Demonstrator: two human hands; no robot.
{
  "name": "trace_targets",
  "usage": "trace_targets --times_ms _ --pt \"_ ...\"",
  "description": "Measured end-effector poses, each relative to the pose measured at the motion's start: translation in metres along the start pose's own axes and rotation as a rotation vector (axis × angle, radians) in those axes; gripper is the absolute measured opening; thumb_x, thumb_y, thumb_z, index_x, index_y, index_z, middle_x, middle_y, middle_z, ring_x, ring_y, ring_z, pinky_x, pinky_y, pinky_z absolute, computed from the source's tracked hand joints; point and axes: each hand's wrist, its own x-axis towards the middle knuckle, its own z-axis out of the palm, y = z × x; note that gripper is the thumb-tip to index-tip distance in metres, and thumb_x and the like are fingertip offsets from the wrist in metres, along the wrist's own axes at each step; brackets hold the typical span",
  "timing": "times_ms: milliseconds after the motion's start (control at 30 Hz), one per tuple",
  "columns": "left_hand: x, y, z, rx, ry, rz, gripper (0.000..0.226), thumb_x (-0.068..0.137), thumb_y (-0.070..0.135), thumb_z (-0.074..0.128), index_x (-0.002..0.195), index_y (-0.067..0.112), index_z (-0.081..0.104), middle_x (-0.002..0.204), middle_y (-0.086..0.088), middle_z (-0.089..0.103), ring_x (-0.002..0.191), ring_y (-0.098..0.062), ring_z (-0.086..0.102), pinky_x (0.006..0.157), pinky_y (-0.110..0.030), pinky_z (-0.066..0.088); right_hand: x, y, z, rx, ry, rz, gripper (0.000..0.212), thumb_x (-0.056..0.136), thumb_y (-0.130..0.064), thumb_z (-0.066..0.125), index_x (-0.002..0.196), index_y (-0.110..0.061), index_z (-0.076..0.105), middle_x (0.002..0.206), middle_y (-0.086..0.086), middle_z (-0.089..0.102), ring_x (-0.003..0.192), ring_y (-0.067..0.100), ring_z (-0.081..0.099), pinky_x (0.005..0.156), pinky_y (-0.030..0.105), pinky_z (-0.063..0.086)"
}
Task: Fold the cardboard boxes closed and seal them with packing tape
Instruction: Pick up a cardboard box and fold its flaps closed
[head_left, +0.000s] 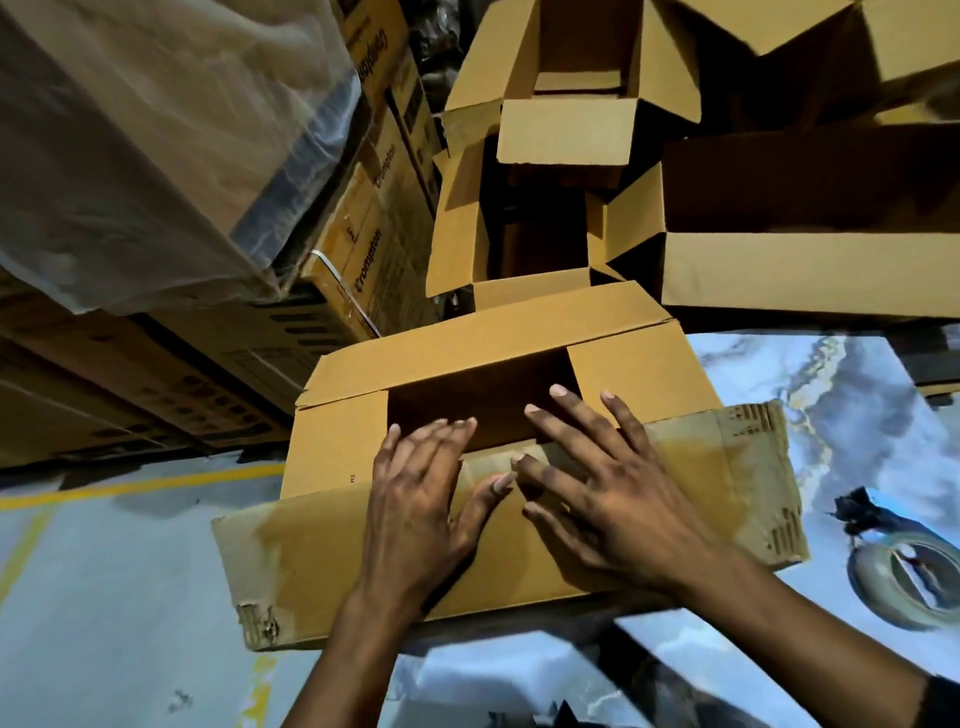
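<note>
A brown cardboard box sits in front of me on the edge of a marbled table. Its two short side flaps lie folded in, and a dark gap stays open at the middle. The far long flap stands up. The near long flap carries worn tape residue. My left hand and my right hand press flat on that near flap with straight fingers that reach over the gap. A roll of packing tape lies on the table to the right.
Several open empty cartons crowd behind the box, a large one at the right. Printed cartons and a plastic-wrapped stack rise at the left. A grey floor with yellow lines lies below left.
</note>
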Motion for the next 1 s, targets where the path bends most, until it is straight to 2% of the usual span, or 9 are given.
trace_targets --times_ms 100,233,333,433,533,667,800,900,1000 --pt "0.000 -0.026 0.006 -0.001 -0.028 -0.037 0.069 0.105 0.069 0.036 0.153 0.022 0.050 0.155 -0.002 0.054 0.151 -0.017 0.040 0.126 -0.057 0.023 0.007 -0.006 0.011 -0.010 0.014 0.068 0.043 0.102 -0.052 0.053 0.135 -0.028 0.065 0.162 0.010 0.042 0.156 0.033 0.023 0.119 0.063 0.028" --pt "0.001 -0.068 0.014 0.078 -0.200 -0.105 0.079 0.101 0.080 0.022 0.160 0.031 0.040 0.168 0.001 0.036 0.160 -0.011 0.015 0.130 -0.055 0.005 0.015 -0.010 0.030 -0.041 -0.066 0.136 0.041 0.102 -0.051 0.050 0.127 -0.025 0.070 0.155 0.009 0.051 0.151 0.032 0.034 0.119 0.058 0.031" --pt "0.003 -0.098 0.018 0.138 -0.309 -0.120 0.085 0.096 0.084 0.014 0.163 0.035 0.032 0.174 -0.004 0.018 0.161 -0.014 -0.004 0.128 -0.062 -0.004 0.018 -0.012 0.046 -0.044 -0.170 0.188 0.040 0.103 -0.052 0.046 0.121 -0.027 0.071 0.150 0.004 0.055 0.150 0.027 0.037 0.117 0.056 0.035" --pt "0.009 -0.142 0.012 0.186 -0.291 -0.201 0.091 0.091 0.089 0.017 0.165 0.036 0.023 0.176 -0.010 0.002 0.160 -0.023 -0.020 0.121 -0.069 -0.013 0.031 -0.015 0.050 0.012 -0.217 0.217 0.039 0.101 -0.052 0.047 0.106 -0.028 0.077 0.138 -0.003 0.065 0.143 0.020 0.044 0.111 0.051 0.044" --pt "0.025 -0.188 0.001 0.154 -0.247 -0.397 0.102 0.086 0.094 0.026 0.166 0.030 0.020 0.175 -0.016 -0.009 0.158 -0.030 -0.026 0.120 -0.071 -0.008 0.067 -0.011 0.043 -0.005 -0.270 0.156 0.043 0.099 -0.055 0.049 0.093 -0.027 0.080 0.126 -0.008 0.071 0.134 0.016 0.052 0.105 0.043 0.048" --pt "0.037 -0.211 0.004 0.102 -0.333 -0.409 0.105 0.087 0.092 0.027 0.168 0.029 0.008 0.172 -0.017 -0.021 0.157 -0.032 -0.028 0.126 -0.064 0.000 0.158 -0.001 0.043 0.016 -0.296 0.103 0.044 0.100 -0.057 0.049 0.106 -0.024 0.078 0.118 -0.006 0.071 0.120 0.014 0.055 0.098 0.037 0.051" --pt "0.032 -0.210 0.015 0.130 -0.360 -0.351 0.097 0.093 0.087 0.019 0.168 0.028 0.002 0.174 -0.015 -0.016 0.160 -0.032 -0.017 0.128 -0.061 0.004 0.275 0.017 0.075 0.032 -0.357 0.341 0.045 0.098 -0.061 0.056 0.119 -0.024 0.072 0.127 0.001 0.068 0.121 0.021 0.056 0.097 0.040 0.052" --pt "0.034 -0.212 0.014 0.093 -0.354 -0.365 0.095 0.094 0.085 0.021 0.168 0.029 0.003 0.175 -0.014 -0.013 0.161 -0.031 -0.016 0.128 -0.060 0.004 0.333 0.022 0.111 0.147 -0.557 0.570 0.067 0.094 -0.076 0.045 0.127 -0.023 0.069 0.128 0.007 0.068 0.118 0.028 0.062 0.096 0.043 0.054" --pt "0.035 -0.212 0.014 0.085 -0.356 -0.363 0.094 0.095 0.084 0.023 0.168 0.028 0.005 0.175 -0.014 -0.008 0.161 -0.031 -0.014 0.128 -0.060 0.006 0.354 0.018 0.142 0.224 -0.723 0.674 0.085 0.092 -0.082 0.035 0.135 -0.015 0.063 0.138 0.013 0.062 0.124 0.033 0.058 0.106 0.045 0.046"
